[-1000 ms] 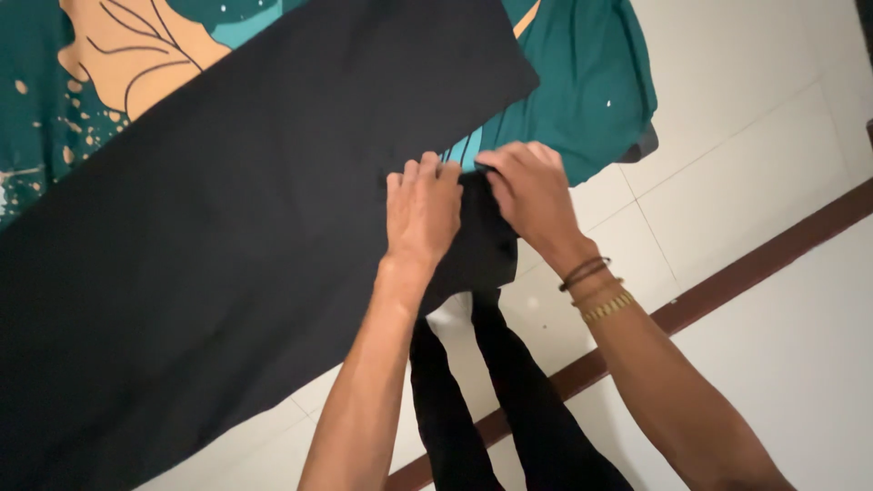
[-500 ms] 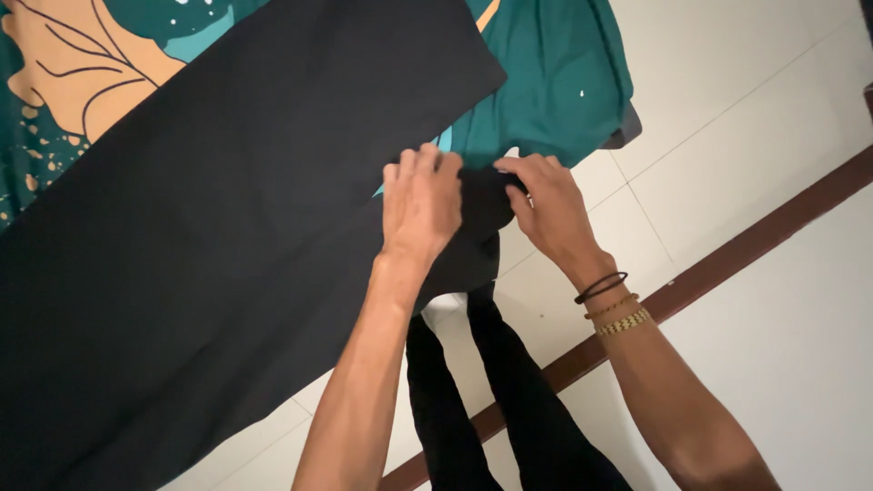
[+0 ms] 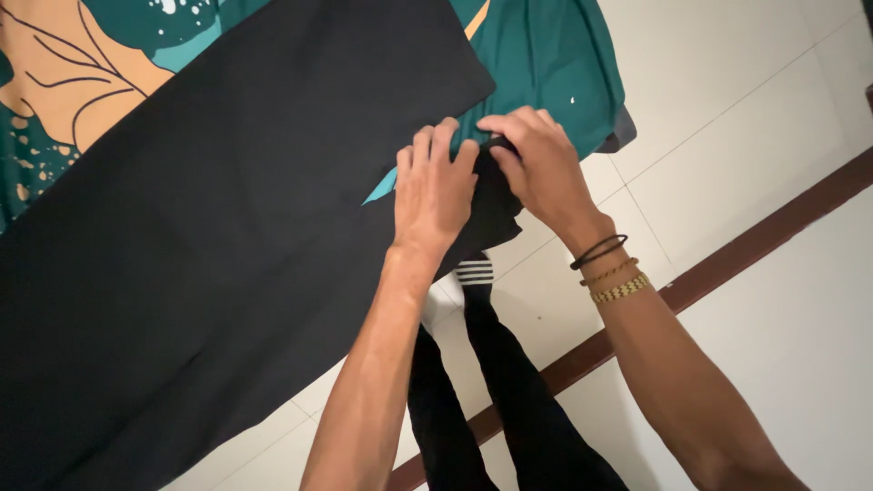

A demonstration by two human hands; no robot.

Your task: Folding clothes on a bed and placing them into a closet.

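Observation:
A large black cloth (image 3: pixel 209 227) lies spread over a teal bedsheet (image 3: pixel 546 64) with an orange leaf print. My left hand (image 3: pixel 435 193) presses flat on a folded flap of the black cloth near the bed's edge, fingers together. My right hand (image 3: pixel 536 168), with several bracelets at the wrist, pinches the top edge of the same flap just beside the left fingertips. The flap hangs slightly off the bed's edge.
My legs in black trousers (image 3: pixel 509 400) and a striped sock (image 3: pixel 474 271) stand on white floor tiles (image 3: pixel 727 182). A dark brown strip (image 3: pixel 773 232) runs across the floor at the right. The bed corner (image 3: pixel 618 136) juts out at the upper right.
Both hands moved up and toward the bed with the flap of black cloth. The right hand closed in beside the left fingertips. The striped sock came into sight below the flap.

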